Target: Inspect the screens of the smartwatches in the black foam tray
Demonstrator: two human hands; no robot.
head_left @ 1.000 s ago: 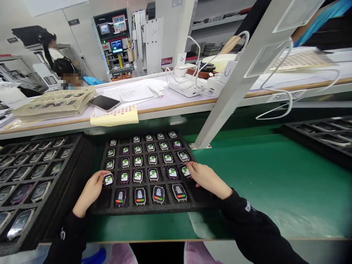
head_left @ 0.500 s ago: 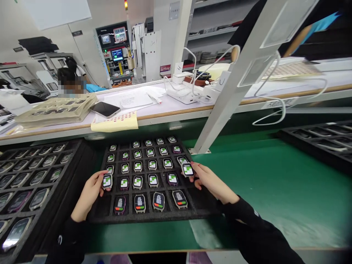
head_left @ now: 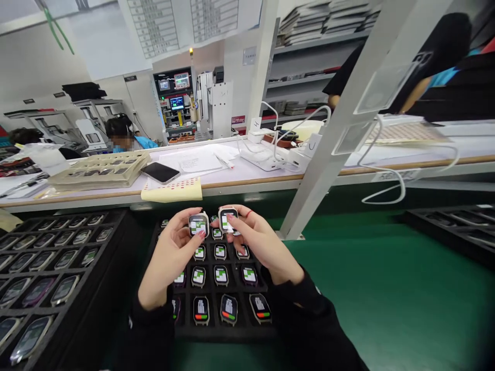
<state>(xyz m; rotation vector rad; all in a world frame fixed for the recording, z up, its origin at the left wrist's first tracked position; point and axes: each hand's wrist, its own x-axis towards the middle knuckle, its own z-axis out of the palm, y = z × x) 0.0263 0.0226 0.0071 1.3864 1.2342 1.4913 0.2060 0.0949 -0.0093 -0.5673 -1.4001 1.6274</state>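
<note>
My left hand (head_left: 170, 260) is raised above the black foam tray (head_left: 181, 330) and pinches a small smartwatch body (head_left: 198, 224) whose screen shows a green and white pattern. My right hand (head_left: 259, 245) holds a second watch body (head_left: 228, 219) with the same pattern right beside it. Both watches are lifted side by side in front of me. Below them the tray holds several more lit watch bodies in its pockets; the nearest row shows a different screen with a red and green bar (head_left: 229, 309).
A second black tray (head_left: 100, 257) of dark-screened watches lies to the left on the green belt (head_left: 367, 288); a third tray (head_left: 448, 226) sits far right. Behind runs a white shelf with a beige tray (head_left: 96, 172), phone (head_left: 160, 172), yellow sheet (head_left: 172, 189) and cables. A slanted white post (head_left: 328, 139) stands right of my hands. Other people sit beyond.
Both hands picked one watch each out of the tray's second row, left end and right end, and lifted them together up to the middle. The view tilted upward.
</note>
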